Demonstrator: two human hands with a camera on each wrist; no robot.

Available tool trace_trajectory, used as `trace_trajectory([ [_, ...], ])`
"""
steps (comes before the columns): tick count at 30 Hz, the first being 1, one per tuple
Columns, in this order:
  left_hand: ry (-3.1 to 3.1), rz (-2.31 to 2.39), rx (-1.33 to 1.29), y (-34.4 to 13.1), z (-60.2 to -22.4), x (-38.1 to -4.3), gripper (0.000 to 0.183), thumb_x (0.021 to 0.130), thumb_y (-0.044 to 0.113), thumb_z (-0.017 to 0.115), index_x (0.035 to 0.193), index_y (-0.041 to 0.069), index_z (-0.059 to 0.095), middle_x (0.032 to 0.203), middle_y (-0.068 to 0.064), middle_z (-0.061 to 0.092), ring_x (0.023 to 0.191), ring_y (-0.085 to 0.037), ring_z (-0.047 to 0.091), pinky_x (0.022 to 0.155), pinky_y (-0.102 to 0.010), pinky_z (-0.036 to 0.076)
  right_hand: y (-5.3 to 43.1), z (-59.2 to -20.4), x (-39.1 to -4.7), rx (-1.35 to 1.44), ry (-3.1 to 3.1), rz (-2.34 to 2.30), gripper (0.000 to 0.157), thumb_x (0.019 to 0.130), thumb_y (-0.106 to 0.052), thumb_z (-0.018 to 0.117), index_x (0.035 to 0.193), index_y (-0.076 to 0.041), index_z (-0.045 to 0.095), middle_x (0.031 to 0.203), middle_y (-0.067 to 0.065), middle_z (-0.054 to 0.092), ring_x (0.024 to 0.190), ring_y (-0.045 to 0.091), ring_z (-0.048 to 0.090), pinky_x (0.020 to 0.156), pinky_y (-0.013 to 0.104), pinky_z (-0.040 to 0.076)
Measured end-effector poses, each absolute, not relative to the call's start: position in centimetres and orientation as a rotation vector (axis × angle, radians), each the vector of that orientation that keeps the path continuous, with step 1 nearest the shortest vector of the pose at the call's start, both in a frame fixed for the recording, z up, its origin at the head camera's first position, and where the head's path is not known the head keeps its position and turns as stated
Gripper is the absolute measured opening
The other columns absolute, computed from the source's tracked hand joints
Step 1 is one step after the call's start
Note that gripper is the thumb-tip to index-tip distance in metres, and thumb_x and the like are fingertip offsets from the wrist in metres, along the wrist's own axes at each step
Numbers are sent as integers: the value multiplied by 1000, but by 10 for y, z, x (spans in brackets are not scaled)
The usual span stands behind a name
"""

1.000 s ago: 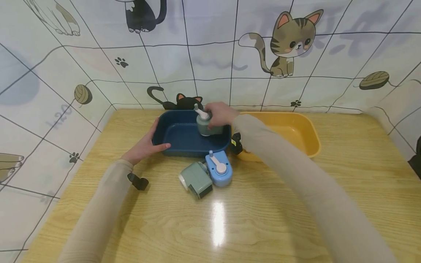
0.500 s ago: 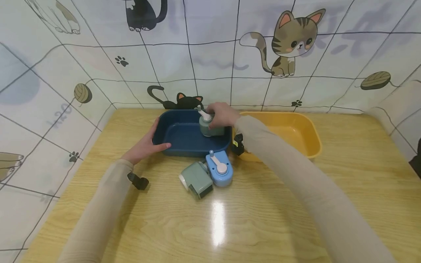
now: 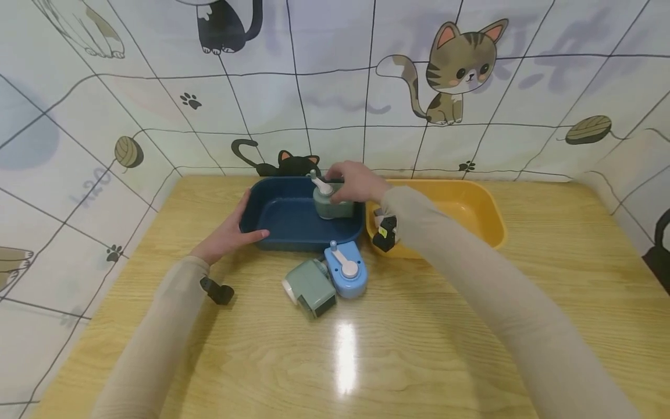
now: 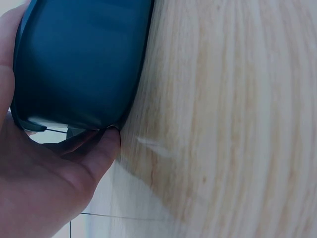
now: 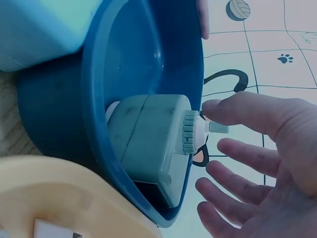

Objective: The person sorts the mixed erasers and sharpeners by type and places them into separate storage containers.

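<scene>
In the head view a green hand-crank pencil sharpener (image 3: 332,208) with a white crank stands at the right end of the blue bin (image 3: 293,245). My right hand (image 3: 358,181) is over it; in the right wrist view the fingers are spread and apart from the sharpener's body, one fingertip close to the white crank. My left hand (image 3: 225,235) holds the bin's left end, thumb at the front rim and the other fingers around the outer wall. On the table before the bin lie a second green sharpener (image 3: 311,285), on its side, and a light blue sharpener (image 3: 348,276).
A yellow bin (image 3: 499,233) stands right of the blue one, close against it, partly behind my right sleeve. Something white (image 5: 52,230) shows inside it, mostly cut off. A cat-patterned cloth (image 3: 340,99) rises behind the table.
My right fingers have loosened and lifted slightly from the green sharpener, which stays in the blue bin. The left hand keeps its place. The head view has shifted a little.
</scene>
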State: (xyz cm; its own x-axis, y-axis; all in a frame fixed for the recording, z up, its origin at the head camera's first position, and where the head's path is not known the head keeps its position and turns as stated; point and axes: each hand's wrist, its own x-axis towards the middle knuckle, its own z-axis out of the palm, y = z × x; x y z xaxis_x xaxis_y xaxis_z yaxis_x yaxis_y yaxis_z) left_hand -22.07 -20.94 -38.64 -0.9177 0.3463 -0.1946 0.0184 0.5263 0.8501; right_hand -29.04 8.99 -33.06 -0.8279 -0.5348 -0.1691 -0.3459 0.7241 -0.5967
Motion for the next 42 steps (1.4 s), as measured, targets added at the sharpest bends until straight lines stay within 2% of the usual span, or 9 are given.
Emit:
trace_trajectory([
  [7, 2442, 1336, 303, -210, -386, -219, 103, 90, 21, 68, 154, 13, -12, 160, -12, -12, 144, -31, -9, 113, -55, 1, 95, -330, -284, -759, 2561, -844, 53, 84, -13, 71, 132, 1, 54, 134, 15, 53, 125, 29, 46, 102, 40, 39],
  [16, 2463, 1332, 332, -226, -420, -235, 107, 88, 32, 71, 153, 30, -14, 160, -2, -14, 145, -26, -10, 113, -56, 1, 108, -327, -264, -851, 2550, -826, 51, 85, -18, 72, 131, -3, 56, 134, 14, 53, 124, 31, 46, 101, 44, 39],
  [21, 2473, 1323, 330, -227, -420, -234, 109, 88, 34, 72, 154, 28, -15, 160, -3, -14, 145, -28, -10, 112, -57, 1, 113, -325, -257, -917, 2555, -795, 51, 85, -19, 73, 130, -3, 56, 130, 16, 55, 120, 33, 49, 97, 45, 42],
  [25, 2475, 1319, 331, -226, -420, -234, 109, 88, 34, 72, 153, 28, -15, 160, -2, -14, 145, -27, -10, 112, -57, 1, 116, -324, -250, -890, 2546, -788, 52, 85, -21, 74, 132, -6, 56, 132, 12, 54, 121, 31, 49, 98, 44, 42],
  [34, 2471, 1324, 341, -226, -421, -236, 108, 88, 34, 71, 153, 27, -15, 160, -3, -14, 145, -27, -10, 112, -56, 1, 120, -328, -230, -969, 2423, -920, 50, 85, -13, 73, 130, 2, 56, 132, 15, 55, 120, 33, 50, 102, 43, 40],
  [42, 2472, 1350, 356, -226, -421, -237, 109, 87, 33, 73, 154, 25, -13, 160, -5, -14, 145, -28, -9, 112, -57, 1, 122, -331, -207, -1045, 2370, -907, 45, 85, -13, 73, 127, -3, 59, 128, 11, 57, 117, 31, 52, 99, 40, 43],
])
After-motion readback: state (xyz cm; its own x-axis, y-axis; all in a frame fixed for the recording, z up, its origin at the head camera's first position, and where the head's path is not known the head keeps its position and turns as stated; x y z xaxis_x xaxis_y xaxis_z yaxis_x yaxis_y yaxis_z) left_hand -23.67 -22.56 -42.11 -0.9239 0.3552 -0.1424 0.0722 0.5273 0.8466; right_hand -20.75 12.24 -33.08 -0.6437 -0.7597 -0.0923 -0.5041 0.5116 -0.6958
